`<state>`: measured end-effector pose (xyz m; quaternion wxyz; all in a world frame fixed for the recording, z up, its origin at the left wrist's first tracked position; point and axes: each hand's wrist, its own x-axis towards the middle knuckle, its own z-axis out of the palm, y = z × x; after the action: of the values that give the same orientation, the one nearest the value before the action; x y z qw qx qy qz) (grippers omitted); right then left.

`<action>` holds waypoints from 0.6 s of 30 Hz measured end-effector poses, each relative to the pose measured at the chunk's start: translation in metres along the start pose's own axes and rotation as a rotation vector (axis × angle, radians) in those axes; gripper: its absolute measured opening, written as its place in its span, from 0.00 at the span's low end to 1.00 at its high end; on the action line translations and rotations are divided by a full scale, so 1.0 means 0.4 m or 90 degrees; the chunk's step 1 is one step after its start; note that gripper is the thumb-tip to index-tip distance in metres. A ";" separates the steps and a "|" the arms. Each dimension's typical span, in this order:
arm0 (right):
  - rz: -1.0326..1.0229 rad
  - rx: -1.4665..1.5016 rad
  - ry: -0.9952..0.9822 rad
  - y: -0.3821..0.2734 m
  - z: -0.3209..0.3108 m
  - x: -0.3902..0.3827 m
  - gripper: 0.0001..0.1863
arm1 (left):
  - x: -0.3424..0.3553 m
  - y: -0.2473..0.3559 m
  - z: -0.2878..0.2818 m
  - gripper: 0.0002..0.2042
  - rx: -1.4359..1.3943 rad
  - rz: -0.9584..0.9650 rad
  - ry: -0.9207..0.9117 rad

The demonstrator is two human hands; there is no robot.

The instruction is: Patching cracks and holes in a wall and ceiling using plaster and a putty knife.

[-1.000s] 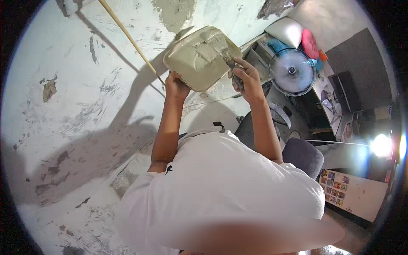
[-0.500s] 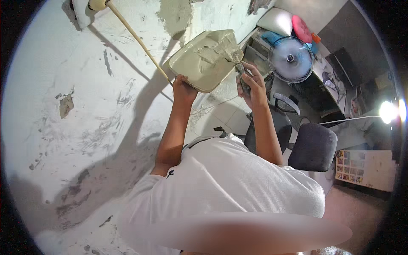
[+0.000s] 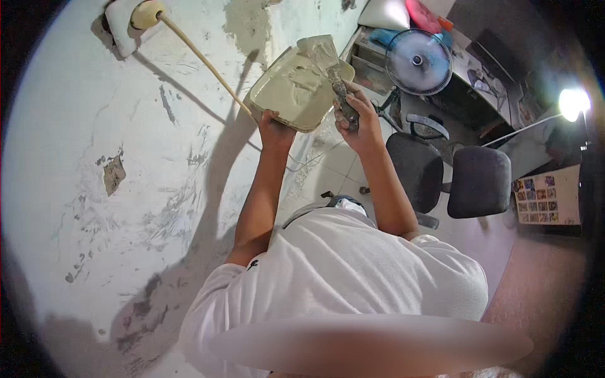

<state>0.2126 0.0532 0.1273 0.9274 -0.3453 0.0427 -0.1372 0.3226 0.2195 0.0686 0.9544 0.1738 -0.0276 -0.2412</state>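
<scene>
My left hand (image 3: 275, 130) grips the near edge of a shallow, cream-coloured tray (image 3: 268, 86). Wet, pale plaster (image 3: 302, 88) is spread over its inside, with ridges and scrape marks. In my right hand (image 3: 359, 118) is a putty knife (image 3: 340, 88), its dark, crusted handle wrapped by my fingers. The wide blade is coated in plaster and points up and away over the tray's far right part. Whether the blade touches the tray's rim I cannot tell.
A patched, peeling white wall (image 3: 126, 220) runs along my left. From a fitting on it, a yellowish cord (image 3: 201, 58) slants down toward the tray. To the right stand a round fan (image 3: 418, 61), a dark office chair (image 3: 479, 183) and a bright lamp (image 3: 574, 104).
The putty knife has moved left across the tray, its blade now further up and its handle more upright. My view has shifted, so the background sits differently. Both grips hold.
</scene>
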 end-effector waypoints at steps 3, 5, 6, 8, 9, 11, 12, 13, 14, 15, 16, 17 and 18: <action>-0.011 0.000 -0.024 0.000 -0.014 -0.012 0.21 | 0.017 -0.010 -0.002 0.32 0.054 0.053 -0.051; 0.012 0.016 -0.002 -0.005 -0.017 -0.020 0.22 | 0.014 -0.022 0.011 0.30 0.050 0.048 0.006; 0.011 0.016 -0.002 -0.005 -0.015 -0.023 0.22 | 0.013 -0.024 0.019 0.28 0.047 0.053 0.062; 0.000 0.055 -0.012 -0.005 -0.008 -0.029 0.22 | 0.016 -0.030 0.007 0.27 0.059 0.064 0.070; -0.003 0.055 -0.013 -0.007 -0.001 -0.032 0.22 | 0.017 -0.032 0.015 0.26 0.072 0.074 0.078; -0.018 0.063 -0.017 -0.007 0.019 -0.036 0.23 | 0.005 -0.032 0.025 0.28 0.055 0.060 0.078; -0.019 0.063 -0.022 0.000 0.039 -0.036 0.23 | -0.001 -0.025 0.033 0.31 0.038 0.051 0.082; -0.032 0.057 -0.014 0.010 0.063 -0.036 0.23 | 0.014 -0.019 0.004 0.32 0.074 0.054 0.067; -0.045 0.052 -0.005 0.019 0.083 -0.033 0.24 | 0.023 -0.015 -0.014 0.32 0.074 0.058 0.065; -0.025 0.079 -0.022 0.022 0.091 -0.031 0.23 | 0.022 -0.016 -0.005 0.28 0.095 0.078 0.016; -0.028 0.079 -0.022 0.030 0.105 -0.026 0.23 | 0.022 -0.017 0.004 0.26 0.116 0.097 -0.032; -0.043 0.063 -0.030 0.042 0.124 -0.017 0.23 | 0.015 -0.026 0.012 0.25 0.104 0.122 0.010; -0.055 0.047 -0.042 0.059 0.157 -0.008 0.22 | 0.012 -0.021 0.015 0.25 0.106 0.124 0.009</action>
<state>0.2256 0.1107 0.1595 0.9337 -0.3167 -0.0077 -0.1669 0.3224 0.2085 0.0711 0.9559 0.2503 -0.0576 -0.1427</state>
